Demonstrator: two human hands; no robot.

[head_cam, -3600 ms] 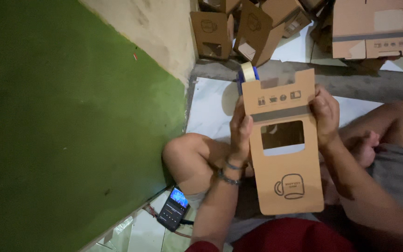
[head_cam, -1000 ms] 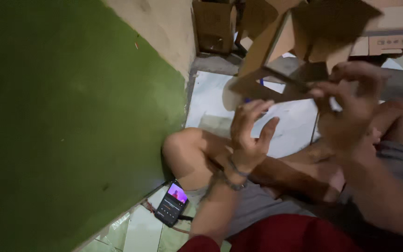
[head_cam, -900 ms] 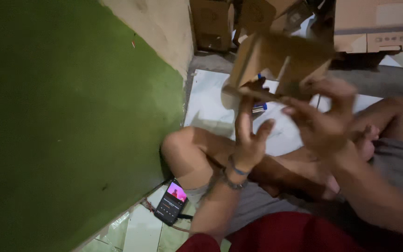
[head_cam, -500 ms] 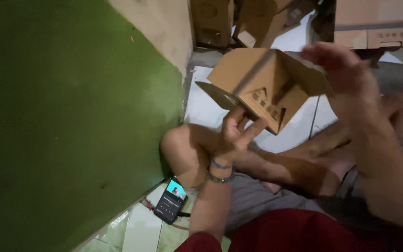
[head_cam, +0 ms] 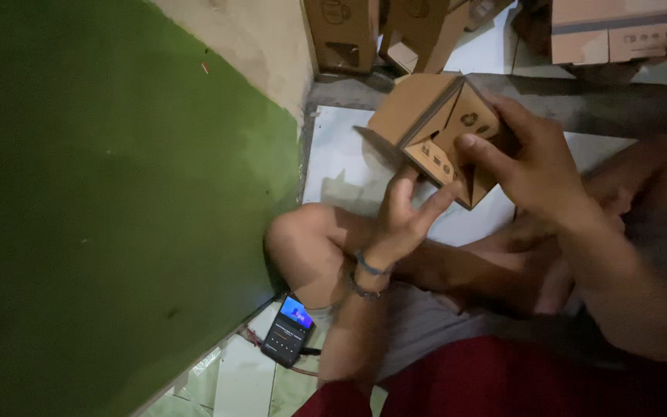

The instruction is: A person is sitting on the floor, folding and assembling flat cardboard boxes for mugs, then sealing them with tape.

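– What is the biggest thing we see?

– We see the green wall (head_cam: 110, 208) on the left side. It fills nearly half the view. Its top part is a pale tan colour.

– And under us?

– We sit on the floor (head_cam: 341, 154), which has white tiles. Our bent knee (head_cam: 303, 239) is close to the wall. Our legs are crossed in front of us.

– What is at the far edge of the floor?

– We see other brown boxes (head_cam: 619, 35) there. Some stand up and some lean. They are well apart from our hands.

– What are we holding?

– We hold a small brown cardboard box (head_cam: 434, 127). It is up in the air above the white tiles, tipped on a corner. It has little dark pictures printed on it.

– How are our hands?

– Our right hand (head_cam: 538, 166) is wrapped around the right side of the box, with the thumb pressed on its front. Our left hand (head_cam: 403, 224) is spread wide under the box. Its fingertips touch the bottom edge. It wears thin bands at the wrist.

– Anything small?

– We see a phone (head_cam: 289, 330) on the floor near the wall's bottom edge, beside our knee. Its screen is lit. A thin cable lies by it.
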